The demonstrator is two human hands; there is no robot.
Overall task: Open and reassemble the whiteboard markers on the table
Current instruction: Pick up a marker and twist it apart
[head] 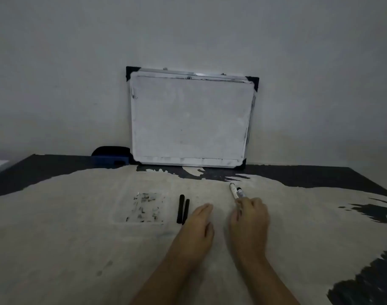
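Right hand (249,219) w/ fingers (239,203) closed on two markers (236,191), tips pointing far. Left hand (199,223) flat, open, on the counter (78,238), just right of two black caps (183,209). Whiteboard (190,119) leans at far wall.

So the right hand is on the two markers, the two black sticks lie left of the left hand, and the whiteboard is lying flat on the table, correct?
Not quite: the head view shows the whiteboard standing upright against the wall, not flat. The rest holds: the right hand is on the two markers, and the two black sticks lie left of the left hand.
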